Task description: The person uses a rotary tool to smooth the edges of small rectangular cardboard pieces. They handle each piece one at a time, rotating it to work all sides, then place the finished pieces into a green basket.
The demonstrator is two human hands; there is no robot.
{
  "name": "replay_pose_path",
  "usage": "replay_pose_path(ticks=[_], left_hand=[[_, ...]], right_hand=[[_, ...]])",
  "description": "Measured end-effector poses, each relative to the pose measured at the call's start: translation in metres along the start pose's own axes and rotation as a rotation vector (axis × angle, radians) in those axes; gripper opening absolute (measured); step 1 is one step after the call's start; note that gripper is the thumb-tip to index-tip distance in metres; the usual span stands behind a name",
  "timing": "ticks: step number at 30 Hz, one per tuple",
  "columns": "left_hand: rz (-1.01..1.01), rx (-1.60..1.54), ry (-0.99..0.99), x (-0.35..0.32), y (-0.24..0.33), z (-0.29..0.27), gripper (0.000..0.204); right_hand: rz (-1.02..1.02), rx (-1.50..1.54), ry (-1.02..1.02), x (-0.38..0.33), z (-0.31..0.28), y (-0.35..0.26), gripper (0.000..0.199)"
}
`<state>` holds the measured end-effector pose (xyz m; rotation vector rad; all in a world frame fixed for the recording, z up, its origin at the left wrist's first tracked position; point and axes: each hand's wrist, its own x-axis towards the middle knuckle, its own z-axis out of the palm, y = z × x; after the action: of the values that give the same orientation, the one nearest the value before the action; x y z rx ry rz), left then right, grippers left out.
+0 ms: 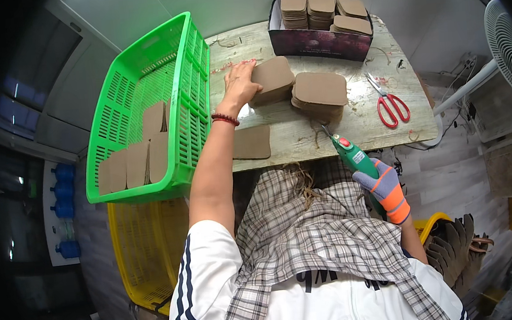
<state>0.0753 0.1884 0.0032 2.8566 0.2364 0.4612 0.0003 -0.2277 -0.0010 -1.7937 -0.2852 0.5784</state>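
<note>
Tool (pixel 352 155) tip up-left, in right hand (pixel 384 189)

Left arm stretched forward, nearly straight, bare below short white sleeve; red bead band on wrist. Left hand (pixel 240 84) bare, palm down, fingers spread and pressed flat. Right arm bent, kept close to body, forearm angled up and inward. Right hand (pixel 384 187) in grey-and-orange glove, fingers wrapped in closed grip, knuckles facing out. Hands well apart.
</note>
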Motion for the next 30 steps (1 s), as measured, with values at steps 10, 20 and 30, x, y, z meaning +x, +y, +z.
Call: replay_pose_path(ticks=[10, 20, 30], left_hand=[[-0.282, -0.619, 0.255, -0.022, 0.007, -0.023, 0.033], [-0.434, -2.244, 0.473, -0.09, 0.126, -0.007, 0.028], [-0.43, -2.349, 0.355, -0.1, 0.155, 0.009, 0.03]], right_hand=[[-0.034, 0.002, -0.004, 0.005, 0.003, -0.011, 0.04], [-0.088, 0.065, 0.024, 0.005, 0.011, -0.049, 0.034], [-0.012, 0.202, -0.021, -0.007, 0.011, -0.059, 0.03]])
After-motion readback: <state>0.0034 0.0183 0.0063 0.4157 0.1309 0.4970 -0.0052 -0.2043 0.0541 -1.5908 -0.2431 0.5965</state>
